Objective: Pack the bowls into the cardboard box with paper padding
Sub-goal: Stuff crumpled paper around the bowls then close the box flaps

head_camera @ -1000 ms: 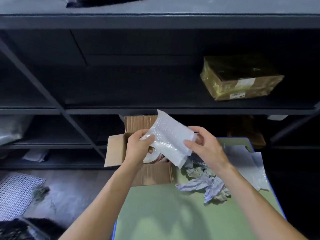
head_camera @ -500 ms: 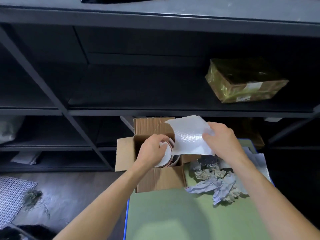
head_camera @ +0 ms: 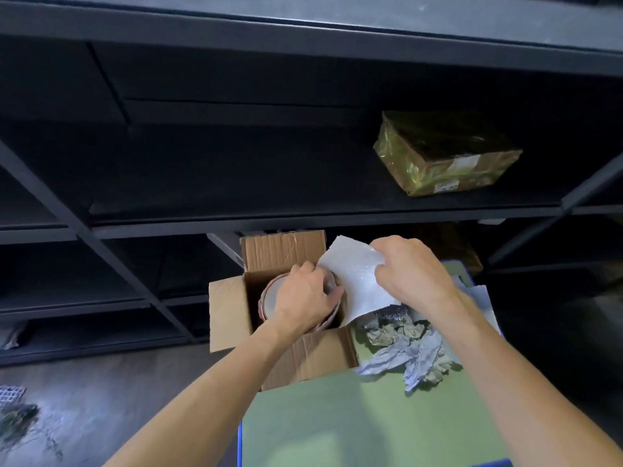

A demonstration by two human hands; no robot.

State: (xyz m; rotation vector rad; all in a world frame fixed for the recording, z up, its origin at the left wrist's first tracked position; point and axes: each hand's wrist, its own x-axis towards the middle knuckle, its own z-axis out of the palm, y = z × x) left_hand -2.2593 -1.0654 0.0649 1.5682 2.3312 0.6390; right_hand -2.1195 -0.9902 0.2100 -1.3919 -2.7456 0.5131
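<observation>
An open cardboard box (head_camera: 236, 311) stands on the far left corner of a green table (head_camera: 354, 423). Inside it sit stacked bowls (head_camera: 269, 299) with white insides and reddish rims. My left hand (head_camera: 303, 298) reaches into the box and grips the bowls' right rim from above. My right hand (head_camera: 411, 271) pinches a white bubble-wrap sheet (head_camera: 354, 278) that hangs over the box's right side. Crumpled grey and tan paper (head_camera: 408, 348) lies on the table right of the box.
Dark metal shelving (head_camera: 303, 217) rises right behind the box. A parcel in yellowish wrap (head_camera: 445, 153) sits on the upper shelf at right. Flat white sheets (head_camera: 478, 298) lie at the table's far right. Floor with debris lies to the left.
My left hand let go of the bubble wrap and dropped into the box onto the bowls. My right hand carried the sheet up and right, now over the box's right edge.
</observation>
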